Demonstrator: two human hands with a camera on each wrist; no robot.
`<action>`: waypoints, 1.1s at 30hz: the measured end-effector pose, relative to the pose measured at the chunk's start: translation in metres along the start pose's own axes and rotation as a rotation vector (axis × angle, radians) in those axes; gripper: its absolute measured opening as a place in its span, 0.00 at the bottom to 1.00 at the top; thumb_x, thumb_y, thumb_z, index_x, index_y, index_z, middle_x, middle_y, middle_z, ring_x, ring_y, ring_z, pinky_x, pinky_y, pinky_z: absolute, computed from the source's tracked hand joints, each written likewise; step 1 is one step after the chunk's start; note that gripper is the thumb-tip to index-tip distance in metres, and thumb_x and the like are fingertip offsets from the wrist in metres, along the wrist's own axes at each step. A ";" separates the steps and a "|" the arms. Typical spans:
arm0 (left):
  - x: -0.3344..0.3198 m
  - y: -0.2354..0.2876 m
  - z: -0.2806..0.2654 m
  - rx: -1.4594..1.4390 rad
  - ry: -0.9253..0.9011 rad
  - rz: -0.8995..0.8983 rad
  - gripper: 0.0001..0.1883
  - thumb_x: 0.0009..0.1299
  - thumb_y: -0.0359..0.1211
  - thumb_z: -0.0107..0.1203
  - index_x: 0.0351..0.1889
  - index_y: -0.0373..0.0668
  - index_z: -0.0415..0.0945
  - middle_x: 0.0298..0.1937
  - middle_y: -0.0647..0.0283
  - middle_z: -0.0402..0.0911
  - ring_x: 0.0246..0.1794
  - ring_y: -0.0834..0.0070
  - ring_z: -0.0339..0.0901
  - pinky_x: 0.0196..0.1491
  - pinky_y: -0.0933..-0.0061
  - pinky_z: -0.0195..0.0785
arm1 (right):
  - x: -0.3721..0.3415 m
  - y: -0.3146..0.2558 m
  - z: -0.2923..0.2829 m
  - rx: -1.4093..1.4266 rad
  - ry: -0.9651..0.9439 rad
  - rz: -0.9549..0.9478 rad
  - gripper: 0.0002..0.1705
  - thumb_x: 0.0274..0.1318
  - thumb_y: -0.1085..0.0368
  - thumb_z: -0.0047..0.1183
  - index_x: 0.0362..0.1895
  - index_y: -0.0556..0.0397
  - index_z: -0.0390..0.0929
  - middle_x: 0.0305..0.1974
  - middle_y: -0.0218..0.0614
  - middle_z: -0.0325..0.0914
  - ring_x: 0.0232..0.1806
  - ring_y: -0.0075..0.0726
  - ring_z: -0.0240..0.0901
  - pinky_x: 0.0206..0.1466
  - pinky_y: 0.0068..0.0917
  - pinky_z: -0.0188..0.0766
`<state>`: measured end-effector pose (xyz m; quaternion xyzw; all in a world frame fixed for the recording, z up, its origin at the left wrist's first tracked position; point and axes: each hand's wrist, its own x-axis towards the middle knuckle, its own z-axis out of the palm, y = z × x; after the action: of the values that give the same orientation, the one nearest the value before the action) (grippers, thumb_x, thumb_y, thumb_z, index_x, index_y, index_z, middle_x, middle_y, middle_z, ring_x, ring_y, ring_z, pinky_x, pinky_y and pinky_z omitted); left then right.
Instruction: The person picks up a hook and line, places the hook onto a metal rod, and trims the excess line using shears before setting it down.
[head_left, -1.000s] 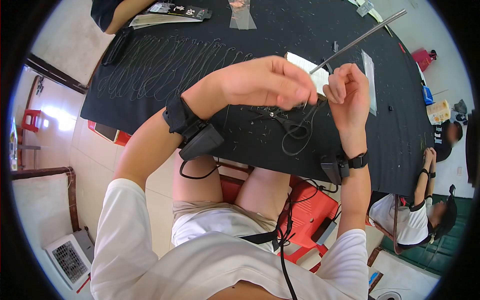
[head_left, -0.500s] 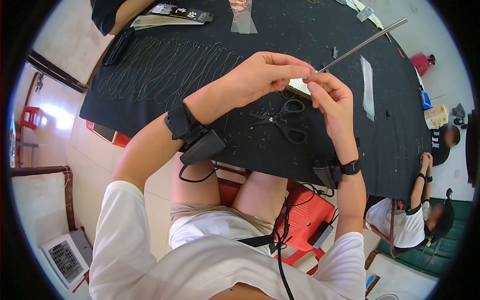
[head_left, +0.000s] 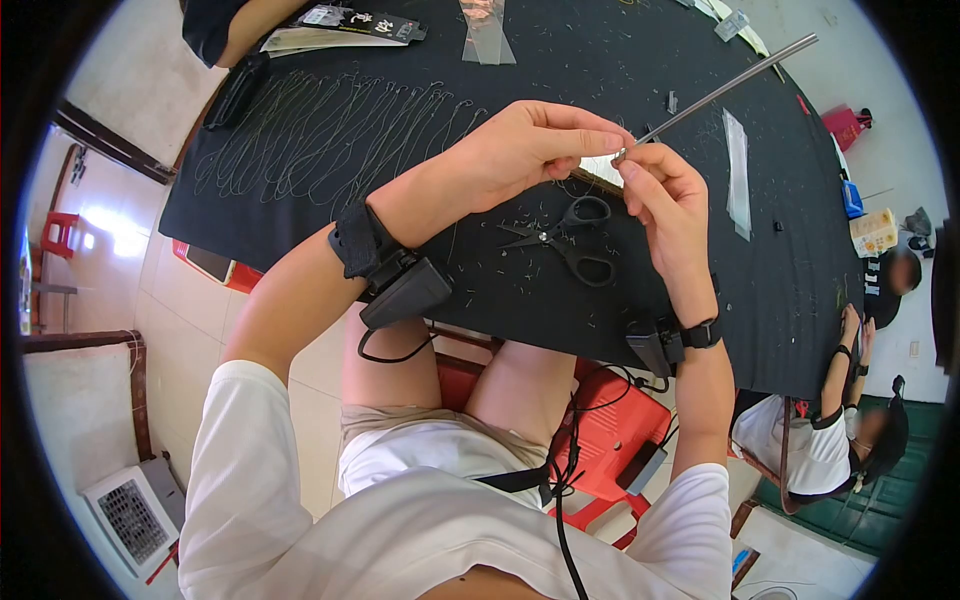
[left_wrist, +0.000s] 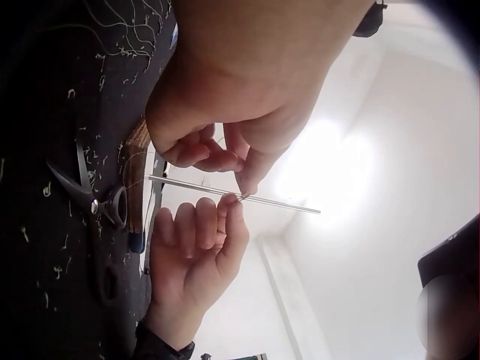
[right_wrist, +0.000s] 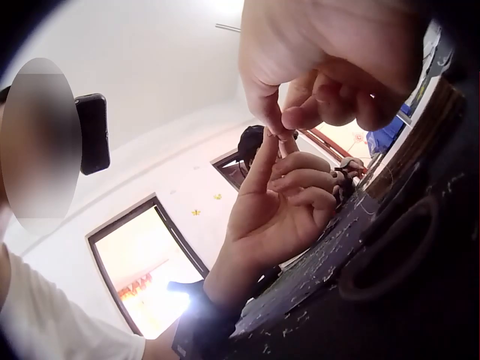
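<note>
**Above a black-covered table (head_left: pixel 790 300), held two hands fingertip to fingertip**

Stretched both bare forearms forward over the cloth, elbows bent, with dark cameras (head_left: pixel 405 293) strapped to the wrists. Angled the left hand (head_left: pixel 525 155) inward, clamping thumb and forefinger together on a small shiny piece (head_left: pixel 619 156). Set the right hand (head_left: pixel 667 195) upright opposite, pinching the same piece between thumb and forefinger. Curled the remaining fingers of each hand in toward its palm. Held the piece in the air, just beside a thin metal rod (head_left: pixel 730 90); could not tell whether touching it. Had a white-topped block (head_left: pixel 600 174) partly hidden behind the hands, spread-bladed scissors (head_left: pixel 543 238) lying nearer the body, and thin looped cords (head_left: pixel 330 130) in rows off to the left.
</note>
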<state>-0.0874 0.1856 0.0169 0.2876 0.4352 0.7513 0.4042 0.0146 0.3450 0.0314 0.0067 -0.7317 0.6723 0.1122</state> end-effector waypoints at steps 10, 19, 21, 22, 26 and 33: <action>0.001 -0.001 0.001 0.064 0.011 0.014 0.12 0.64 0.34 0.55 0.42 0.39 0.78 0.29 0.71 0.75 0.25 0.87 0.59 0.28 0.87 0.52 | 0.002 0.004 -0.002 0.109 -0.031 0.041 0.10 0.52 0.64 0.53 0.37 0.57 0.76 0.20 0.24 0.71 0.18 0.11 0.60 0.18 0.10 0.47; 0.000 0.000 0.002 0.167 0.008 0.020 0.11 0.64 0.34 0.54 0.41 0.40 0.78 0.27 0.72 0.73 0.23 0.87 0.56 0.26 0.87 0.50 | 0.002 0.006 -0.001 0.116 -0.020 0.022 0.09 0.52 0.65 0.52 0.36 0.56 0.75 0.19 0.23 0.69 0.18 0.11 0.58 0.18 0.10 0.46; 0.001 -0.001 0.002 0.157 0.007 0.022 0.11 0.64 0.35 0.55 0.41 0.40 0.78 0.26 0.72 0.72 0.23 0.87 0.56 0.26 0.87 0.50 | 0.002 0.006 -0.002 0.111 -0.025 0.019 0.09 0.52 0.65 0.52 0.36 0.57 0.75 0.19 0.23 0.69 0.18 0.11 0.58 0.18 0.10 0.46; 0.000 0.000 0.003 0.156 0.007 0.021 0.11 0.64 0.35 0.55 0.41 0.40 0.78 0.26 0.72 0.72 0.23 0.87 0.56 0.26 0.87 0.50 | 0.002 0.006 -0.002 0.104 -0.032 0.016 0.09 0.52 0.65 0.52 0.36 0.57 0.75 0.19 0.23 0.69 0.18 0.11 0.58 0.18 0.10 0.46; -0.001 0.002 0.004 0.165 0.071 0.013 0.11 0.63 0.36 0.56 0.39 0.40 0.79 0.25 0.73 0.71 0.23 0.87 0.56 0.25 0.86 0.50 | 0.002 0.005 -0.001 0.114 -0.027 0.022 0.09 0.52 0.65 0.52 0.35 0.57 0.75 0.18 0.23 0.69 0.18 0.11 0.58 0.18 0.11 0.46; 0.001 -0.001 0.002 0.291 0.068 0.071 0.11 0.62 0.37 0.57 0.37 0.40 0.79 0.24 0.74 0.71 0.22 0.88 0.57 0.25 0.86 0.50 | 0.002 0.004 0.000 0.079 -0.048 0.001 0.06 0.53 0.65 0.50 0.32 0.55 0.74 0.18 0.24 0.69 0.17 0.12 0.57 0.18 0.11 0.47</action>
<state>-0.0865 0.1878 0.0172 0.3327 0.5425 0.7035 0.3162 0.0122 0.3456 0.0279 0.0270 -0.7069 0.7005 0.0941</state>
